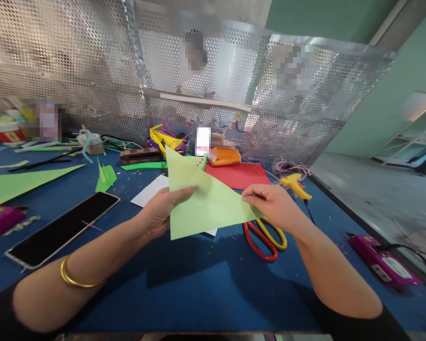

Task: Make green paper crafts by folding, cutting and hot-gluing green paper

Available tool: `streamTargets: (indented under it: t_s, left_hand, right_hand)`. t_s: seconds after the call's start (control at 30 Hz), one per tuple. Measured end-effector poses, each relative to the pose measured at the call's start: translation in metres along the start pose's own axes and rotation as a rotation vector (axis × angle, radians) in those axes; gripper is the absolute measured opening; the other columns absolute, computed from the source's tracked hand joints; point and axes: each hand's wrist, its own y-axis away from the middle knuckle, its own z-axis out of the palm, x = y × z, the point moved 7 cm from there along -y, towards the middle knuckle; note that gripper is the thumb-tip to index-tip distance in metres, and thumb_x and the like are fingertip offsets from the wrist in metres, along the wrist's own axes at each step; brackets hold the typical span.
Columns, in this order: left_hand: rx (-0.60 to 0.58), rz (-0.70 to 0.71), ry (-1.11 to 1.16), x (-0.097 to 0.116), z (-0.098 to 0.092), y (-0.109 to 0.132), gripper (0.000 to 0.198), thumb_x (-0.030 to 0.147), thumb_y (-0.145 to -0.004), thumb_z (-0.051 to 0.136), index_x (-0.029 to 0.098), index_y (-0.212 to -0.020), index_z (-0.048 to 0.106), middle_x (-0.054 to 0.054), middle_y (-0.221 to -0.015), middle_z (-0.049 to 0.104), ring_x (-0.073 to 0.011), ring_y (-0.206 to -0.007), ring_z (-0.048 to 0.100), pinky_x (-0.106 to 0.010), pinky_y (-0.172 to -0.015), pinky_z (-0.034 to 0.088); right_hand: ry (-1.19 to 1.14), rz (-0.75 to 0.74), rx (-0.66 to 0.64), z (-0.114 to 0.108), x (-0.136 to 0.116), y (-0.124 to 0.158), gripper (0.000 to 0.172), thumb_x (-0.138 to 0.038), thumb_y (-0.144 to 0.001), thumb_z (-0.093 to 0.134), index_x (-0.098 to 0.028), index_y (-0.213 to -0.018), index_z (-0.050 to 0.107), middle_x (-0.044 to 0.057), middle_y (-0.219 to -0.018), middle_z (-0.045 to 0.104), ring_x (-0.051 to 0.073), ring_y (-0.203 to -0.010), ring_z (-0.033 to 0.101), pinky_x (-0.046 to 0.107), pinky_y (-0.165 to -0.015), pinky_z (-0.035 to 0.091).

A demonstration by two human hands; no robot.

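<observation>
"What is lying nearest on the table [199, 303]?"
"A phone [66, 229] is lying at the left, and a purple power strip [383, 263] is sitting at the right."
"And the hands?"
"Both are holding a pale green paper [206, 208] up over the middle. The left hand [158, 213] is pinching its left edge, thumb in front, fingers partly hiding behind; the right hand [270, 203] is closing thumb and finger on its right corner. Scissors [269, 258] are showing just below."
"Farther off?"
"A red sheet [241, 175] is lying beyond the paper, a yellow glue gun [295, 184] is resting to its right, and a perforated panel [102, 71] is standing behind."
</observation>
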Motion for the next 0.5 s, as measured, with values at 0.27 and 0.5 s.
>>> streamTargets:
  t_s: [0.27,0.5]
  left_hand:
    - [-0.112,-0.079,0.081,-0.009,0.006,-0.005,0.037,0.022,-0.074,0.075,0.012,-0.109,0.066,-0.016,-0.101,0.074,-0.0306,-0.081,0.073,-0.046,-0.074,0.061]
    - [-0.034,0.035,-0.096,-0.005,-0.004,-0.009,0.034,0.031,-0.066,0.082,0.014,-0.093,0.073,-0.013,-0.094,0.076,-0.0271,-0.079,0.072,-0.037,-0.074,0.059]
  right_hand:
    - [0.043,-0.038,0.044,-0.006,0.001,-0.002,0.017,-0.031,-0.082,0.054,-0.021,-0.074,0.064,0.0,-0.07,0.064,0.014,-0.064,0.053,0.027,-0.061,0.037]
    - [-0.034,-0.006,-0.105,0.006,0.005,0.001,0.018,-0.032,-0.083,0.056,-0.02,-0.078,0.07,0.001,-0.074,0.068,0.016,-0.065,0.055,0.028,-0.058,0.04]
